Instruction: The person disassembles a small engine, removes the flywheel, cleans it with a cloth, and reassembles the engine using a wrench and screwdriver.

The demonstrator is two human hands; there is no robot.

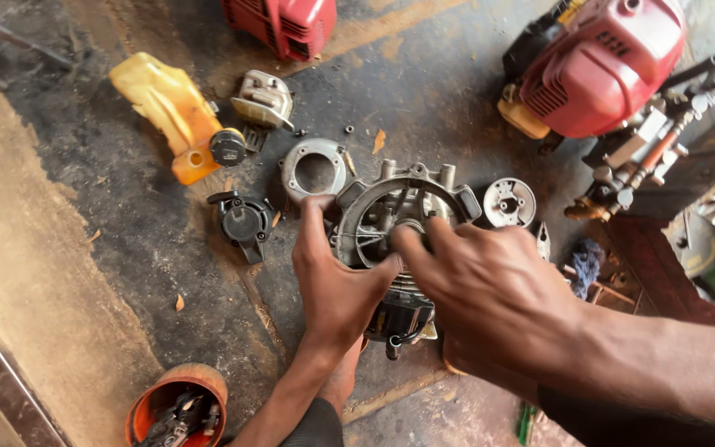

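Observation:
A small grey engine block (399,211) with a round open crankcase stands on the dirty concrete floor in the middle of the view. My left hand (333,277) grips its left side, thumb against the casing. My right hand (490,290) reaches over from the right, its fingertips inside the round opening; whether they pinch a small part is hidden. A black part (399,319) of the engine shows below my hands.
Around the engine lie a grey ring cover (314,169), a black pulley part (242,222), a yellow fuel tank (171,112), a metal carburettor piece (264,98) and a round flywheel disc (510,202). A red engine (602,66) sits upper right, an orange bowl (177,406) of parts lower left.

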